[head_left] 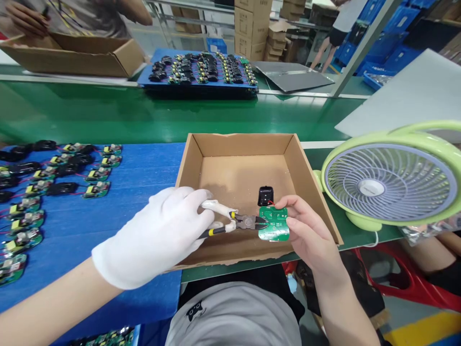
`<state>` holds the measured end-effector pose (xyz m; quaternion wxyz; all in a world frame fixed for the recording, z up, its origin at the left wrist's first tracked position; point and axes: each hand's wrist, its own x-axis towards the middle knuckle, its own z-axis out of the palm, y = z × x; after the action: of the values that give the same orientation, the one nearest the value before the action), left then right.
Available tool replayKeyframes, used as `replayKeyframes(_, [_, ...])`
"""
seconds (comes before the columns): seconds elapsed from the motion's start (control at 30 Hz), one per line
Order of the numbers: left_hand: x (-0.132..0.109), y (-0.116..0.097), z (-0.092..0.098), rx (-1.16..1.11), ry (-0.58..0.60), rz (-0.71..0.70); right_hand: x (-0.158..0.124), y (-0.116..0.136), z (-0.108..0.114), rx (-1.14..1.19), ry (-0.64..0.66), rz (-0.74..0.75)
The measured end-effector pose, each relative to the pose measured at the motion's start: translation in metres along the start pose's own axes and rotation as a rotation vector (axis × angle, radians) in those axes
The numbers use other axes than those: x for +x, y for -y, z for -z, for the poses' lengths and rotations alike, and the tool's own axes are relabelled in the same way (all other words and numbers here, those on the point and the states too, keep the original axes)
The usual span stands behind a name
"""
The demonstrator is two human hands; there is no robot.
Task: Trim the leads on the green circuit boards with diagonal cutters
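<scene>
My left hand (158,230), in a white glove, is closed round the handles of a pair of cutting pliers (247,221). The handles are wrapped in white, with yellow bands near the joint. The jaws lie against the face of a green circuit board (274,226); whether they bite on anything cannot be made out. My bare right hand (311,230) pinches the board by its right edge. A black plastic housing (265,196) hangs or lies just behind the board, with a short red wire between them. All of this is over a shallow cardboard box (245,168).
On the left, a blue mat (144,192) carries rows of circuit boards (97,189) wired to black housings. A green fan (389,182) stands right of the box. Across the green bench, a blue tray (198,85) holds more boards. Another person handles a cardboard box (72,60).
</scene>
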<state>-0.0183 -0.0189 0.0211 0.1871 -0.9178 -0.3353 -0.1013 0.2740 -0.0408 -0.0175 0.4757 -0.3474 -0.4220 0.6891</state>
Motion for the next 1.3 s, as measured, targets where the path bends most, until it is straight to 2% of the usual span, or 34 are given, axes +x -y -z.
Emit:
replayKeyframes(0.3, [0.0, 0.001, 0.003, 0.014, 0.016, -0.016, -0.003, -0.001, 0.001, -0.076, -0.005, -0.014])
replayKeyframes(0.5, [0.002, 0.003, 0.006, 0.008, 0.033, -0.042, -0.003, -0.001, 0.002, -0.025, 0.009, -0.001])
replayKeyframes(0.93, [0.001, 0.008, 0.006, 0.044, -0.036, -0.123, -0.001, 0.001, 0.0, -0.034, -0.002, -0.022])
replayKeyframes(1.17, [-0.004, 0.01, -0.004, 0.057, -0.041, -0.119, -0.001, 0.005, -0.002, -0.062, -0.043, -0.07])
replayKeyframes(1.3, [-0.008, 0.011, -0.01, 0.025, -0.029, -0.08, 0.002, 0.001, -0.001, -0.047, -0.074, -0.038])
